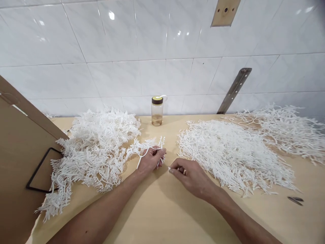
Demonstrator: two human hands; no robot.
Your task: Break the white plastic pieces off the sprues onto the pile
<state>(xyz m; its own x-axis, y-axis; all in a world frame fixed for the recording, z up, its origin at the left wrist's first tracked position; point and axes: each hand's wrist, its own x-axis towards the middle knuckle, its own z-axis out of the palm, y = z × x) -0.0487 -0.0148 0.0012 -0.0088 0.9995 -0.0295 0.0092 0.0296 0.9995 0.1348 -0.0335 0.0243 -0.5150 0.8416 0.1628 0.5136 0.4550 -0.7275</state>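
Observation:
My left hand is closed around a white branching plastic sprig, whose thin stems stick out above and behind the fingers. To its right, my right hand pinches a tiny white piece between thumb and forefinger; its exact kind is too small to tell. The hands are a short way apart over the table. A large heap of white branching sprigs lies left of my left hand, touching or nearly touching the held sprig. Another heap of white sprigs spreads to the right of my right hand.
A clear bottle with a dark lid stands by the tiled wall. Looser white stems lie far right. Small snips rest on the wooden table. A cardboard box and black wire frame are at left.

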